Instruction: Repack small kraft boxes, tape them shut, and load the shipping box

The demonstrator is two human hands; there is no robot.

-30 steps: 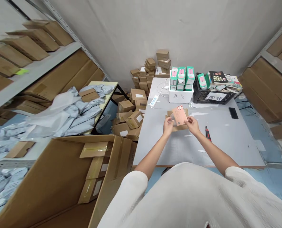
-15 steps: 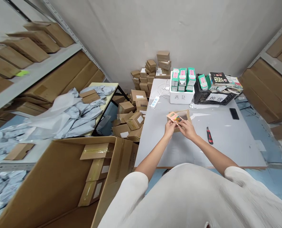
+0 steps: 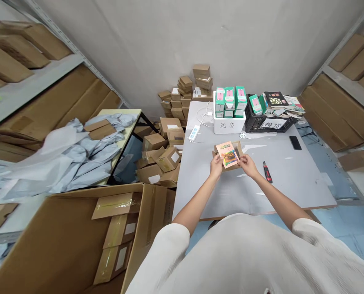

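Note:
Both hands hold a small orange booklet (image 3: 228, 154) with a colourful picture on its front, facing up at me. My left hand (image 3: 216, 165) is closed on its left edge, and my right hand (image 3: 247, 164) pinches its lower right side. Just behind and beneath the booklet is an open cardboard box (image 3: 237, 146) on the grey table (image 3: 197, 175); the booklet hides much of it. To the right of my right hand lies a red and black box cutter (image 3: 267, 172).
At the table's back stand a white bin (image 3: 228, 125) of green boxes and a black crate (image 3: 270, 123) of books. A phone (image 3: 295, 143) lies right; a power strip (image 3: 194, 133) lies left. A large open carton (image 3: 145, 228) with taped boxes stands at my left.
The booklet has turned from a tilted, flat angle to face me, showing its whole cover. My hands have spread to its two sides. The camera view has shifted slightly.

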